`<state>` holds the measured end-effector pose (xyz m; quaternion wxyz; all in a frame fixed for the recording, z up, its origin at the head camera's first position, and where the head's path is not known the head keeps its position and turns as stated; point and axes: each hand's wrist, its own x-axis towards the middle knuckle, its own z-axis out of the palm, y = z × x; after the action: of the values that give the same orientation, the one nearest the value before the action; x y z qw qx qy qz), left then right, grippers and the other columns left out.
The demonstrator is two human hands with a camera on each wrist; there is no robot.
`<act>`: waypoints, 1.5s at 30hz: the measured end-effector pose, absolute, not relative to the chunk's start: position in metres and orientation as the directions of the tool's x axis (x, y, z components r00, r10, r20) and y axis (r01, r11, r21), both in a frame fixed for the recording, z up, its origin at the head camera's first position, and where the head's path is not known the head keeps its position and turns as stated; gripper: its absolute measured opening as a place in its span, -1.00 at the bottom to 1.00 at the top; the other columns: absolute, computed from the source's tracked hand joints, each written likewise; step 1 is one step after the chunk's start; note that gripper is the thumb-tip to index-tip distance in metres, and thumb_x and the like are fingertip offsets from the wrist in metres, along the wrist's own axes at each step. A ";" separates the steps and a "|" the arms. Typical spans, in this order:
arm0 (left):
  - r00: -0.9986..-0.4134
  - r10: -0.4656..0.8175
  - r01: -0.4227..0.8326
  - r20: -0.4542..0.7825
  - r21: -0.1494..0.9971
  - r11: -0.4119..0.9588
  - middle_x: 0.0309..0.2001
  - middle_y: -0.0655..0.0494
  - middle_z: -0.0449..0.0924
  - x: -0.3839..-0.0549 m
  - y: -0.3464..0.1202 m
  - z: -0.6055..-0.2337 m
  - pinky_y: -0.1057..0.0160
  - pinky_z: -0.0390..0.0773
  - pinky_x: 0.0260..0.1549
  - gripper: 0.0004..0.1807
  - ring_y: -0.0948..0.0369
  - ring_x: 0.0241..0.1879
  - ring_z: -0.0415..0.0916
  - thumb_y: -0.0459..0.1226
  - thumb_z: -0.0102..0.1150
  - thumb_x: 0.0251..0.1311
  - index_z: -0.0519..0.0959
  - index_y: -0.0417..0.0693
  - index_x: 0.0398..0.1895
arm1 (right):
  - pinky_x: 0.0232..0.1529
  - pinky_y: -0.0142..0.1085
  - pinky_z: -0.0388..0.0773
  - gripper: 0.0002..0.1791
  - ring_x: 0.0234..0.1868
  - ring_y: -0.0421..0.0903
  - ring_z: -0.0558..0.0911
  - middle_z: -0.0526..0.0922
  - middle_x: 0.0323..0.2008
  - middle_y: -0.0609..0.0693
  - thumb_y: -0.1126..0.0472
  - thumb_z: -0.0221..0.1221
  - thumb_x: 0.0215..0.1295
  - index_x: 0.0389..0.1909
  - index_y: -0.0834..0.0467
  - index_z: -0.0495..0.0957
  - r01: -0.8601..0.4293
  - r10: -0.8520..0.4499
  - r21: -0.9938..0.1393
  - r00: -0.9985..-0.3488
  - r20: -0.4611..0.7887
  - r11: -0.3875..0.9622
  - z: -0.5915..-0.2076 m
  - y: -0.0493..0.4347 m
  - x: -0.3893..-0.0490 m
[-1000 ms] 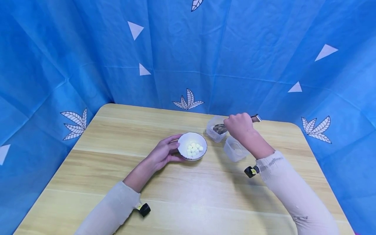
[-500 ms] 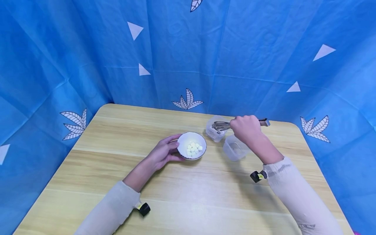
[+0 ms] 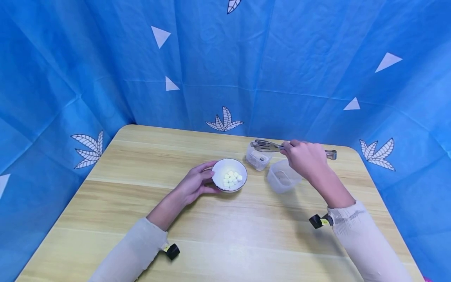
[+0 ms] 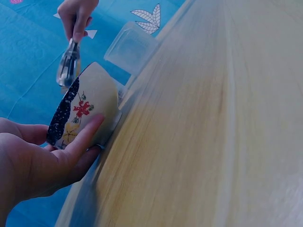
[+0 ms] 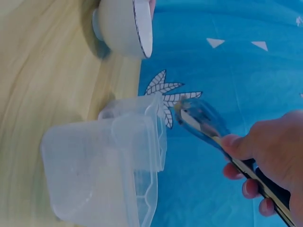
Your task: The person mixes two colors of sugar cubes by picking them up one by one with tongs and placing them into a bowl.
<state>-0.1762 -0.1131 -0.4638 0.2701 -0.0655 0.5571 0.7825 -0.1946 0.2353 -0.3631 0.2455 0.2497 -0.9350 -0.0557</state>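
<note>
At the worktop (image 3: 211, 235), the left hand (image 3: 195, 182) grips the bowl (image 3: 221, 165) from its left side, presumably steadying it; farther right, the right hand (image 3: 305, 157) clasps tongs (image 3: 270, 147) above the far tub (image 3: 258, 166), perhaps clearing its rim. Only the head view shows the white cubes (image 3: 231, 179) inside; only the left wrist view, the red flower (image 4: 82, 108).
</note>
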 end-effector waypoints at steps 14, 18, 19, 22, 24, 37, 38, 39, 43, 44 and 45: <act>-0.844 0.358 -0.496 -0.400 0.835 -0.237 0.56 -0.14 0.19 -0.177 -0.113 -0.464 -0.25 0.70 0.14 -0.43 -0.21 0.45 0.34 -0.35 -0.09 0.56 0.29 0.12 0.58 | -0.86 -0.36 0.08 -0.86 -0.67 -0.08 0.56 0.67 -0.59 -0.03 0.16 0.36 0.33 -0.35 0.15 0.69 -0.568 -0.615 0.282 -0.564 0.552 0.774 -0.369 0.213 -0.164; -0.843 0.366 -0.493 -0.394 0.838 -0.235 0.56 -0.17 0.18 -0.177 -0.113 -0.463 -0.25 0.70 0.14 -0.42 -0.22 0.45 0.34 -0.36 -0.10 0.56 0.26 0.11 0.60 | -0.86 -0.36 0.08 -0.83 -0.68 -0.10 0.53 0.65 -0.61 -0.06 0.12 0.38 0.32 -0.37 0.12 0.67 -0.576 -0.639 0.306 -0.562 0.526 0.758 -0.373 0.206 -0.159; -0.844 0.365 -0.493 -0.394 0.838 -0.235 0.55 -0.17 0.18 -0.177 -0.113 -0.463 -0.25 0.70 0.14 -0.42 -0.21 0.44 0.35 -0.36 -0.10 0.56 0.25 0.10 0.60 | -0.87 -0.35 0.08 -0.83 -0.69 -0.10 0.52 0.65 -0.61 -0.07 0.11 0.39 0.31 -0.37 0.12 0.68 -0.576 -0.643 0.312 -0.560 0.522 0.755 -0.375 0.205 -0.158; -0.844 0.360 -0.494 -0.397 0.837 -0.236 0.54 -0.16 0.21 -0.177 -0.113 -0.463 -0.23 0.71 0.13 -0.42 -0.20 0.42 0.38 -0.36 -0.09 0.56 0.27 0.10 0.58 | -0.87 -0.35 0.07 -0.81 -0.70 -0.11 0.46 0.62 -0.62 -0.07 0.09 0.41 0.29 -0.38 0.12 0.67 -0.581 -0.657 0.328 -0.556 0.510 0.745 -0.378 0.202 -0.156; -0.845 0.357 -0.494 -0.398 0.837 -0.236 0.53 -0.15 0.22 -0.177 -0.113 -0.463 -0.23 0.72 0.12 -0.43 -0.19 0.40 0.39 -0.36 -0.09 0.55 0.29 0.10 0.57 | -0.87 -0.35 0.06 -0.80 -0.71 -0.12 0.42 0.60 -0.63 -0.08 0.08 0.42 0.28 -0.38 0.11 0.67 -0.584 -0.664 0.334 -0.552 0.505 0.740 -0.380 0.201 -0.155; -0.842 0.357 -0.500 -0.405 0.834 -0.233 0.52 -0.13 0.26 -0.177 -0.113 -0.464 -0.25 0.70 0.13 -0.45 -0.14 0.40 0.40 -0.35 -0.11 0.57 0.30 0.12 0.57 | -0.86 -0.35 0.09 -0.79 -0.67 -0.10 0.50 0.64 -0.58 -0.06 0.06 0.41 0.29 -0.35 0.12 0.68 -0.565 -0.646 0.325 -0.585 0.490 0.758 -0.380 0.201 -0.156; -0.842 0.357 -0.500 -0.405 0.834 -0.232 0.52 -0.13 0.26 -0.177 -0.113 -0.464 -0.25 0.70 0.13 -0.45 -0.14 0.40 0.40 -0.35 -0.11 0.57 0.30 0.12 0.57 | -0.86 -0.35 0.11 -0.80 -0.67 -0.09 0.52 0.66 -0.57 -0.05 0.07 0.42 0.29 -0.34 0.13 0.69 -0.564 -0.642 0.320 -0.584 0.497 0.761 -0.378 0.202 -0.157; -0.842 0.356 -0.500 -0.406 0.834 -0.232 0.52 -0.13 0.26 -0.177 -0.113 -0.464 -0.25 0.71 0.13 -0.45 -0.14 0.39 0.40 -0.35 -0.11 0.57 0.30 0.12 0.57 | -0.87 -0.33 0.14 -0.80 -0.66 -0.08 0.55 0.67 -0.56 -0.04 0.08 0.41 0.29 -0.34 0.13 0.69 -0.561 -0.636 0.316 -0.585 0.502 0.765 -0.377 0.204 -0.159; -0.845 0.354 -0.493 -0.401 0.839 -0.228 0.54 -0.15 0.23 -0.177 -0.113 -0.464 -0.26 0.70 0.13 -0.44 -0.15 0.40 0.39 -0.35 -0.11 0.57 0.28 0.10 0.58 | -0.88 -0.28 0.21 -0.82 -0.66 -0.05 0.56 0.67 -0.58 0.00 0.12 0.40 0.29 -0.37 0.15 0.68 -0.528 -0.601 0.298 -0.618 0.507 0.795 -0.368 0.212 -0.165; -0.846 0.356 -0.490 -0.397 0.842 -0.225 0.54 -0.16 0.22 -0.177 -0.113 -0.464 -0.26 0.70 0.13 -0.44 -0.16 0.40 0.39 -0.35 -0.11 0.57 0.27 0.10 0.59 | -0.88 -0.27 0.20 -0.82 -0.68 -0.05 0.54 0.66 -0.59 0.01 0.13 0.40 0.29 -0.38 0.15 0.68 -0.518 -0.593 0.299 -0.629 0.503 0.802 -0.366 0.214 -0.167; -0.847 0.357 -0.488 -0.395 0.843 -0.225 0.55 -0.17 0.21 -0.177 -0.113 -0.464 -0.26 0.70 0.14 -0.43 -0.17 0.40 0.38 -0.35 -0.11 0.57 0.26 0.09 0.59 | -0.88 -0.27 0.18 -0.83 -0.70 -0.07 0.51 0.64 -0.60 0.01 0.14 0.40 0.29 -0.40 0.16 0.68 -0.507 -0.587 0.301 -0.642 0.494 0.808 -0.364 0.216 -0.169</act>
<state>-0.1765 -0.1129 -0.4643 0.2707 -0.0585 0.5607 0.7803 -0.1688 0.2163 -0.3643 0.2960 0.3026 -0.9035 -0.0675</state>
